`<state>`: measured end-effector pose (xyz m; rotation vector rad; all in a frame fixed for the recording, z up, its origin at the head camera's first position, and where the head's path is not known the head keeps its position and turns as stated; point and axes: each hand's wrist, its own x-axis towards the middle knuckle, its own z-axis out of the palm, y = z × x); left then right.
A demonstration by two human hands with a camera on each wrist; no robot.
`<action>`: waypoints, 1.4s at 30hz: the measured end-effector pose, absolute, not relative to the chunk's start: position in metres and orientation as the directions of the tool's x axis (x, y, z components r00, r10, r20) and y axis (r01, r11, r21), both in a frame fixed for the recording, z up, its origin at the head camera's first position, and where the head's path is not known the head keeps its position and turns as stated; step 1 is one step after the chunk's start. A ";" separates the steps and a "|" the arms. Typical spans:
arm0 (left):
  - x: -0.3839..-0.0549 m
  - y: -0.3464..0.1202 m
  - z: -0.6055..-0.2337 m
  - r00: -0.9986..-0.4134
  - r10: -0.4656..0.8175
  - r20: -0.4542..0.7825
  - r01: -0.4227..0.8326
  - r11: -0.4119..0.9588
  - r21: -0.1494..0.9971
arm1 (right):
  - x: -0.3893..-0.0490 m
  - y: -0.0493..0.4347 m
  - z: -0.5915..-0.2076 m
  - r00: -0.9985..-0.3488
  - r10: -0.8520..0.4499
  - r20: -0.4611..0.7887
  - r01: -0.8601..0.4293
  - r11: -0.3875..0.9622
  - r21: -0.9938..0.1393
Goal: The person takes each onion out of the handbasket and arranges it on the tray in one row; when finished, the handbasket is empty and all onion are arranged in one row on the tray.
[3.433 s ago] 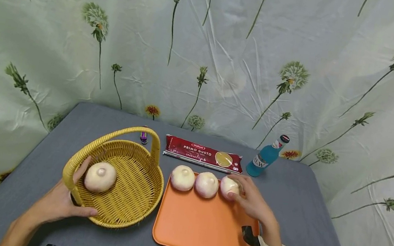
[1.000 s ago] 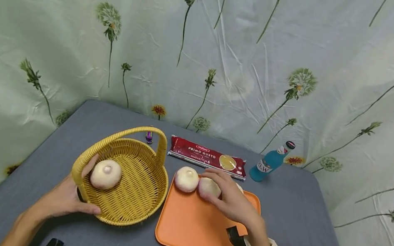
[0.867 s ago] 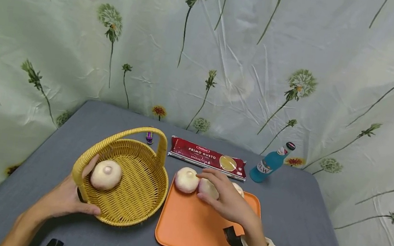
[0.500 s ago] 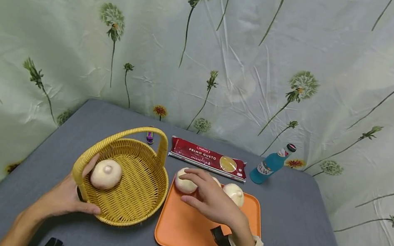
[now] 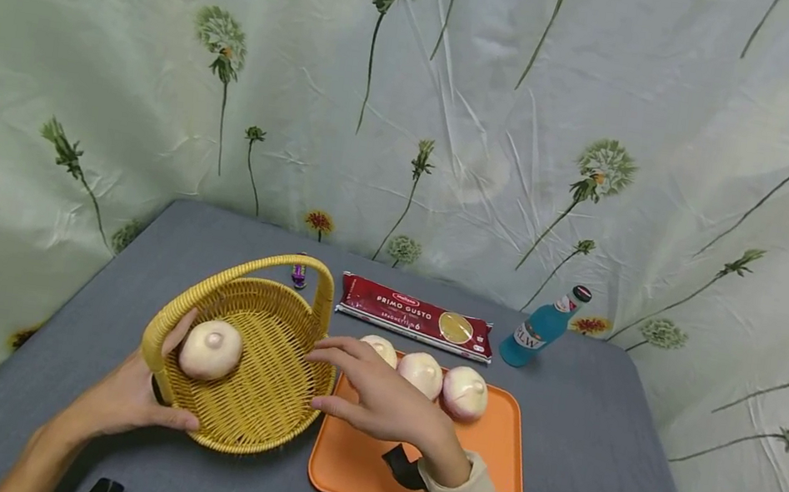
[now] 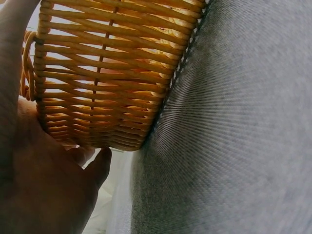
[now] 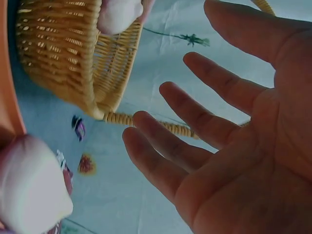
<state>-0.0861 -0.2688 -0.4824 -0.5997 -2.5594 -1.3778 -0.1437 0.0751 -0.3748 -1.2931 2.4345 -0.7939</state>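
The yellow wicker basket [image 5: 267,396] stands at the left of the table with one white turnip [image 5: 210,350] inside. My left hand [image 5: 124,393] holds the basket's near left side by the handle base, thumb along the rim; in the left wrist view the woven wall rises beside this hand [image 6: 53,175]. My right hand [image 5: 381,395] reaches over the left edge of the orange tray [image 5: 485,461], fingertips at the basket's right rim. Its palm bears nothing and its fingers are spread in the right wrist view. Three purple-tinged turnips [image 5: 465,393] lie along the tray's back edge, the leftmost partly hidden by this hand.
Behind the tray lies a red spaghetti packet [image 5: 415,316], with a blue glass bottle [image 5: 537,329] to its right. A small purple item [image 5: 299,275] sits behind the basket handle. A flowered curtain [image 5: 457,120] hangs past the grey table's far edge.
From the rightmost turnip my right hand has moved left across the other turnips to the basket's rim, carrying none of them. My left hand has stayed on the basket.
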 end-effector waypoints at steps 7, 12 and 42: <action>-0.086 -0.270 -0.485 -0.907 0.266 0.326 0.418 0.491 0.765 | -0.149 0.054 -0.374 -0.540 -0.842 -0.003 -0.699 0.451 -0.555; -0.086 -0.270 -0.484 -0.910 0.265 0.318 0.411 0.487 0.771 | -0.155 0.041 -0.377 -0.518 -0.855 -0.003 -0.719 0.437 -0.540; -0.087 -0.269 -0.483 -0.897 0.288 0.334 0.438 0.487 0.756 | -0.185 -0.029 -0.390 -0.438 -0.897 -0.054 -0.774 0.407 -0.485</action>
